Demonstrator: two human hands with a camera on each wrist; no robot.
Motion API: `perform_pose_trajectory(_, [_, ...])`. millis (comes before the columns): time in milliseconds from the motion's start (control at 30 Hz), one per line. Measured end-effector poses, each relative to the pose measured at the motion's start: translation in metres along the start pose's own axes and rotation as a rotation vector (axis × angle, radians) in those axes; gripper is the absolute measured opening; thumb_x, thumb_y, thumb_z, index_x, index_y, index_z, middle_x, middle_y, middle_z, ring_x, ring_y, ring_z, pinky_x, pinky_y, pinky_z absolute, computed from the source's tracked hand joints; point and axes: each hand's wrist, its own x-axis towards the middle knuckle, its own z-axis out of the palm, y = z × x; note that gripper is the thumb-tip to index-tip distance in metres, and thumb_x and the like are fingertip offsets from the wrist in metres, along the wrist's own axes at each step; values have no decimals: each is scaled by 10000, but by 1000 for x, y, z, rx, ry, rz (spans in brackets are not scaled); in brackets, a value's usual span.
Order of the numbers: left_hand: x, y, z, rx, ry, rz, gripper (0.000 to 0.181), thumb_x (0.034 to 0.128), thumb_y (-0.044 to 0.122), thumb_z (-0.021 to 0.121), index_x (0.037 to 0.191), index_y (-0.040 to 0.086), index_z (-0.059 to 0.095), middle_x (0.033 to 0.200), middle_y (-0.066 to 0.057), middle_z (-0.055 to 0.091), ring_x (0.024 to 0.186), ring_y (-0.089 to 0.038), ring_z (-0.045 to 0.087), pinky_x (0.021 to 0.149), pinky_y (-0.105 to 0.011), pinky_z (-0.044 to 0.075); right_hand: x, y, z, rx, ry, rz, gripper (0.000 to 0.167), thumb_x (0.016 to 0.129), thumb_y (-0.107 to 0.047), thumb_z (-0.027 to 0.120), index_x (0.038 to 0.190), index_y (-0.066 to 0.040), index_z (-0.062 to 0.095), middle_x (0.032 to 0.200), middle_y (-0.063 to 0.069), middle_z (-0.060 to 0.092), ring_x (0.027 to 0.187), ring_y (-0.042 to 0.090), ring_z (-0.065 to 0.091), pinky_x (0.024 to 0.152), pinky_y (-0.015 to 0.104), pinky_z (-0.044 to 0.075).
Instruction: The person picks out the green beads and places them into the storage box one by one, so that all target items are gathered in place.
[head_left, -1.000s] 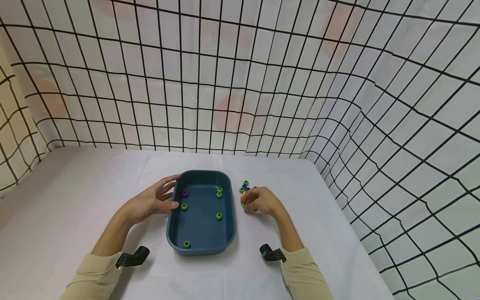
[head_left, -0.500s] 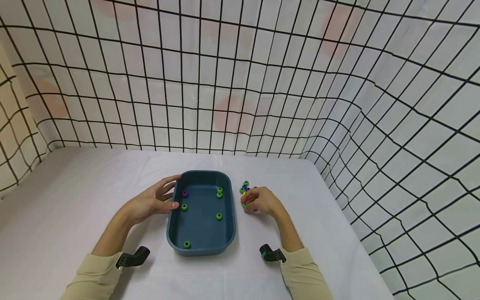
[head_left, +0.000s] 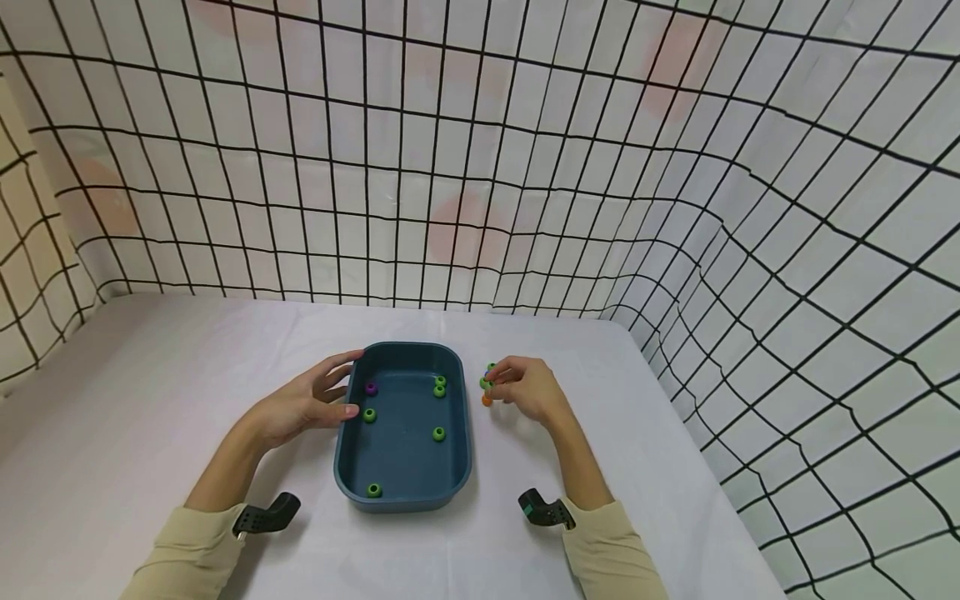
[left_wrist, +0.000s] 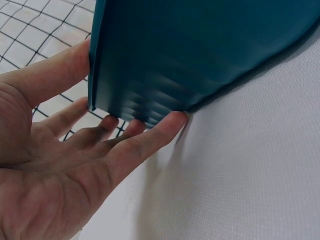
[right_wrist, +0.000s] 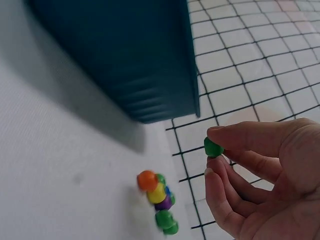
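At the left of the head view, your left hand (head_left: 296, 406) spreads its thumb and fingers against the side of a dark blue, rounded rectangular tray (head_left: 402, 505), touching it without clamping. Inside the tray, at the frame's lower centre, lie one purple round holed bead (head_left: 371, 389) and five green ones. Just right of the tray sits a small bead cluster, with an orange round bead (right_wrist: 147, 180) at its upper left in the right wrist view. Farthest right, your right hand (head_left: 528, 390) pinches a green round bead (right_wrist: 213, 147) between thumb and fingertips. The step in hand looks to be picking one bead from the cluster; moving it into the tray would call for a firm pinch and clearance over the rim. You'll find no readable brand, label or writing.
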Motion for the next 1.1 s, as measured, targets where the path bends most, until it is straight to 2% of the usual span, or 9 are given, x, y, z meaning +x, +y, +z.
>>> perform_pose_trajectory(100, [0, 0, 0, 5, 3, -1, 938, 910, 104, 735, 1635, 220, 150, 1715, -165, 4, 1528, -525, 93, 1070, -629, 426, -3, -7, 0, 9, 31, -19, 139, 853, -131, 793, 987, -129, 757, 910, 25, 752, 844, 243, 699, 766, 401, 557])
perform_pose_trajectory(233, [0, 0, 0, 6, 2, -2, 941, 908, 105, 737, 1635, 221, 152, 1715, -165, -1, 1528, -524, 96, 1068, -625, 431, -8, -15, 3, 24, 93, -67, 141, 854, -165, 805, 988, -166, 761, 926, 11, 752, 845, 208, 701, 756, 333, 514])
perform_pose_trajectory(400, [0, 1, 0, 2, -1, -3, 950, 903, 107, 743, 1635, 219, 149, 1715, -166, 0, 1528, -525, 94, 1067, -623, 433, -12, -25, 10, 84, 140, -131, 147, 858, -138, 800, 1000, -124, 762, 957, 38, 759, 821, 162, 715, 754, 338, 585])
perform_pose_trajectory(733, [-1, 0, 0, -7, 1, -4, 935, 910, 88, 731, 1634, 219, 154, 1715, -164, -8, 1527, -523, 95, 1066, -612, 438, -16, -35, 24, 128, 88, -146, 161, 847, -112, 799, 1003, -141, 773, 967, 40, 767, 750, 156, 681, 613, 357, 562])
perform_pose_trajectory(800, [-1, 0, 0, -7, 2, -3, 935, 910, 87, 731, 1634, 217, 155, 1714, -166, -9, 1527, -524, 96, 1066, -611, 437, -16, -36, 26, 115, 81, -151, 161, 848, -112, 797, 1004, -145, 776, 966, 24, 771, 770, 142, 686, 636, 319, 557])
perform_pose_trajectory(967, [-1, 1, 0, -7, 4, 0, 933, 910, 79, 732, 1633, 209, 156, 1713, -173, -10, 1525, -530, 90, 1067, -616, 433, -15, -35, 31, 85, 65, -168, 167, 849, -108, 801, 1014, -124, 779, 970, 20, 773, 848, 136, 710, 747, 309, 580])
perform_pose_trajectory(1100, [-1, 2, 0, -9, 0, 1, 932, 912, 76, 729, 1633, 202, 153, 1713, -173, -7, 1526, -531, 84, 1068, -620, 430, -16, -33, 33, 76, 66, -171, 159, 850, -114, 804, 1006, -128, 781, 961, 11, 769, 856, 136, 700, 749, 315, 579])
